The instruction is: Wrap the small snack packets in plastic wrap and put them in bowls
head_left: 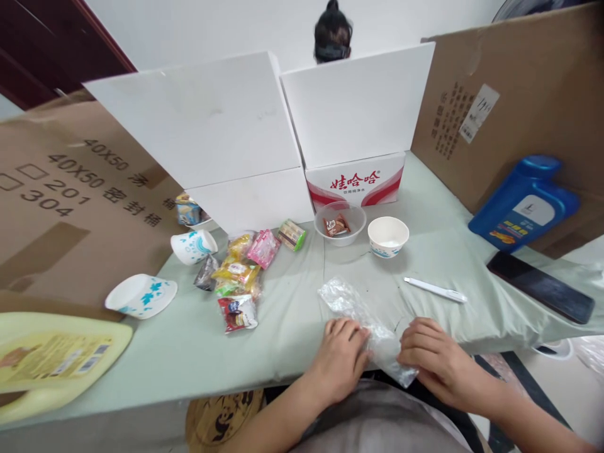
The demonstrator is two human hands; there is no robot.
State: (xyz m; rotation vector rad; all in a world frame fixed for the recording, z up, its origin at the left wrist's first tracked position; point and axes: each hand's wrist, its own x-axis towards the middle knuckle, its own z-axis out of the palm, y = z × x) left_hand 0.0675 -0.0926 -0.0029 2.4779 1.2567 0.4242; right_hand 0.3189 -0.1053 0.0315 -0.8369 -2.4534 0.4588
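My left hand (340,355) and my right hand (436,362) are at the table's near edge, both with fingers curled onto a crumpled clear plastic bag (358,314). The bag lies on the pale green table cover (283,327) and hangs over the edge between my hands. A pile of wrapped snacks (238,277) lies to the left of the bag. Behind it stand a clear bowl (340,223) holding a brown wrapped snack and an empty paper bowl (387,236). A white pen (435,290) lies right of the bag.
White foam boards (212,126) and cardboard walls (509,94) fence the table. A paper cup (193,245) lies tipped over, and a paper bowl (140,296) is on the left. A blue jug (523,204), a black phone (540,286) and a yellow jug (51,358) lie at the sides. Another person's head (333,31) shows behind the boards.
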